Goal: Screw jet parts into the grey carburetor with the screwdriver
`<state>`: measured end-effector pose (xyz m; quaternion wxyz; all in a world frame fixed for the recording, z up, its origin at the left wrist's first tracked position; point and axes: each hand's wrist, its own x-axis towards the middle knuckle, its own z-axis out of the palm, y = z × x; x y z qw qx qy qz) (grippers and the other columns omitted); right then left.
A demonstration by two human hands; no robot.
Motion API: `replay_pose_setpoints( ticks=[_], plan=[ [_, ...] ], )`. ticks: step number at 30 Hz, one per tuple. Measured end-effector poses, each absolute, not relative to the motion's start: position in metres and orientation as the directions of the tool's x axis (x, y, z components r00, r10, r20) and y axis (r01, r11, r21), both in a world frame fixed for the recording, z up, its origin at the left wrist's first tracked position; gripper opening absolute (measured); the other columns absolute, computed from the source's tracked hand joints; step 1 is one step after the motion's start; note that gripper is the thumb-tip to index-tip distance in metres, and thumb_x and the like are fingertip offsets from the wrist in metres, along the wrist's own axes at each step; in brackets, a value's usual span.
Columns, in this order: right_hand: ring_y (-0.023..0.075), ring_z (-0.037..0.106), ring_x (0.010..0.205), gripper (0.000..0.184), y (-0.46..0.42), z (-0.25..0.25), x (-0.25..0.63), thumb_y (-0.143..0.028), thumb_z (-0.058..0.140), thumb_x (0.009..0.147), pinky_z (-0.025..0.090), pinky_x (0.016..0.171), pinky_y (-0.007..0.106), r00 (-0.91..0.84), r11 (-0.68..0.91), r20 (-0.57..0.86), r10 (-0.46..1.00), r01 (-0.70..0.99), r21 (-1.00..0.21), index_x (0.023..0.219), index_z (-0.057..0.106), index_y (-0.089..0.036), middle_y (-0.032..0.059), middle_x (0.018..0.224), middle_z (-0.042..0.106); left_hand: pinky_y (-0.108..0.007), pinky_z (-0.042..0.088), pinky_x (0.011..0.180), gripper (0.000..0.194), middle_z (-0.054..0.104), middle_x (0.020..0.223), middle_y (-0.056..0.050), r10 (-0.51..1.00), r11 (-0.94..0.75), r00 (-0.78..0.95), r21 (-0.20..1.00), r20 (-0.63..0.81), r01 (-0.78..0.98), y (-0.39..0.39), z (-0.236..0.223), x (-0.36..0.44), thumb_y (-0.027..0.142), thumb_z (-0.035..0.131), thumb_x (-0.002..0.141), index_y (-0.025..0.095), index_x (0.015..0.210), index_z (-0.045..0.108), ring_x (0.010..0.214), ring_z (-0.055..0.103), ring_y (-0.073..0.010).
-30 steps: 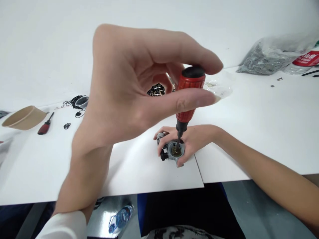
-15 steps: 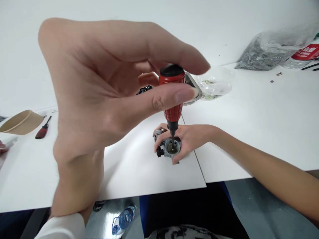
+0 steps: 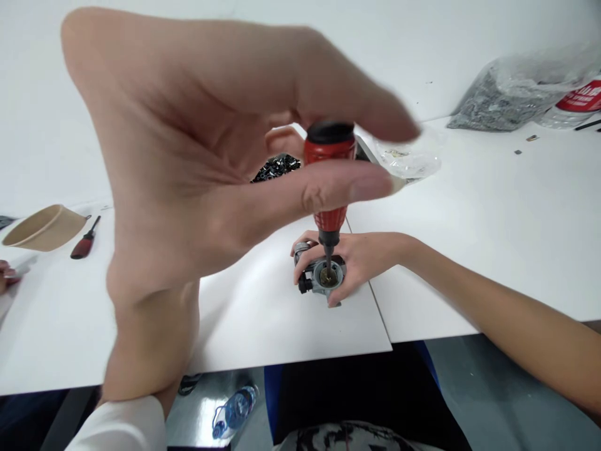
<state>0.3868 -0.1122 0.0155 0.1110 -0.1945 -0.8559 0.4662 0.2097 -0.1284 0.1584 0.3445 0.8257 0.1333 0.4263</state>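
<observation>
Centrally, the left hand (image 3: 188,144) pinches the red screwdriver (image 3: 330,219) between thumb and forefinger, tip within the round opening of the metal housing (image 3: 321,288). The right hand (image 3: 360,255) grips the housing against the surface (image 3: 263,319), fingers spread around it. Left of the housing: second screwdriver (image 3: 83,246), tan container (image 3: 56,230). Beyond it, rightward: bag of grey pieces (image 3: 493,103).

A plastic bag of grey pieces (image 3: 493,100) sits beside a red-labelled bottle (image 3: 580,100).
</observation>
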Motion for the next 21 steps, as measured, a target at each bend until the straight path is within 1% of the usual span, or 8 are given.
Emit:
replay_pose_setpoints(
  ticks=[3,5,7,9,13,16,18,21],
  plan=[
    [0.021,0.045,0.129,0.053,-0.113,0.016,0.386,-0.035,0.08,0.075,0.043,0.108,0.03,-0.897,0.492,0.02,0.441,0.223,-0.841,0.124,0.063,-0.028,0.0042,0.138,0.04,-0.038,0.06,0.07,0.047,0.068,0.097,0.0,0.399,-0.801,0.712,0.598,0.578,-0.037,-0.132,0.157,0.204,0.062,0.069,0.077,0.027,0.108,0.068,0.088,0.071,-0.0218],
    [0.021,0.045,0.129,0.053,-0.113,0.016,0.386,-0.034,0.08,0.074,0.042,0.109,0.03,-0.896,0.492,0.023,0.444,0.222,-0.842,0.124,0.063,-0.028,0.0044,0.138,0.04,-0.04,0.059,0.071,0.048,0.066,0.105,-0.003,0.418,-0.797,0.728,0.603,0.543,0.008,-0.133,0.156,0.199,0.058,0.075,0.073,0.027,0.11,0.068,0.095,0.069,-0.0249],
    [0.0212,0.045,0.128,0.053,-0.114,0.016,0.385,-0.034,0.08,0.075,0.042,0.109,0.03,-0.894,0.488,0.021,0.448,0.225,-0.843,0.124,0.063,-0.027,0.0047,0.139,0.04,-0.04,0.057,0.072,0.048,0.065,0.109,-0.007,0.411,-0.806,0.75,0.592,0.519,0.032,-0.133,0.155,0.196,0.057,0.074,0.075,0.026,0.111,0.069,0.097,0.068,-0.0257],
    [0.0215,0.046,0.128,0.052,-0.114,0.016,0.385,-0.034,0.08,0.074,0.042,0.109,0.031,-0.893,0.487,0.019,0.449,0.226,-0.844,0.123,0.064,-0.027,0.0049,0.139,0.04,-0.038,0.056,0.07,0.047,0.066,0.108,-0.008,0.388,-0.816,0.756,0.578,0.527,0.016,-0.131,0.155,0.198,0.056,0.076,0.074,0.023,0.106,0.072,0.092,0.068,-0.0249],
    [0.0216,0.045,0.128,0.052,-0.114,0.017,0.385,-0.034,0.081,0.074,0.043,0.108,0.03,-0.892,0.478,0.014,0.452,0.229,-0.848,0.123,0.064,-0.027,0.0045,0.138,0.04,-0.03,0.048,0.053,0.044,0.066,0.087,-0.004,0.281,-0.837,0.694,0.523,0.662,-0.159,-0.127,0.159,0.208,0.058,0.078,0.069,0.023,0.096,0.075,0.073,0.066,-0.0179],
    [0.0211,0.046,0.128,0.052,-0.114,0.017,0.385,-0.034,0.08,0.074,0.043,0.107,0.03,-0.891,0.477,0.011,0.455,0.233,-0.847,0.123,0.064,-0.027,0.0047,0.137,0.04,-0.029,0.048,0.056,0.041,0.061,0.08,-0.001,0.244,-0.835,0.681,0.507,0.69,-0.214,-0.127,0.159,0.208,0.06,0.072,0.075,0.025,0.096,0.074,0.072,0.066,-0.0155],
    [0.0208,0.046,0.127,0.052,-0.114,0.018,0.384,-0.033,0.08,0.074,0.043,0.107,0.029,-0.893,0.484,0.018,0.45,0.227,-0.845,0.123,0.064,-0.026,0.0051,0.137,0.041,-0.032,0.052,0.063,0.04,0.062,0.083,0.0,0.283,-0.826,0.687,0.534,0.67,-0.18,-0.129,0.158,0.205,0.061,0.069,0.078,0.026,0.098,0.072,0.077,0.068,-0.0176],
    [0.0207,0.046,0.127,0.051,-0.114,0.018,0.384,-0.032,0.08,0.075,0.043,0.108,0.03,-0.897,0.497,0.032,0.441,0.214,-0.841,0.122,0.064,-0.025,0.0056,0.138,0.041,-0.042,0.057,0.071,0.037,0.067,0.093,-0.003,0.426,-0.782,0.677,0.62,0.6,-0.058,-0.134,0.156,0.205,0.055,0.071,0.079,0.029,0.105,0.069,0.088,0.07,-0.0271]
  ],
)
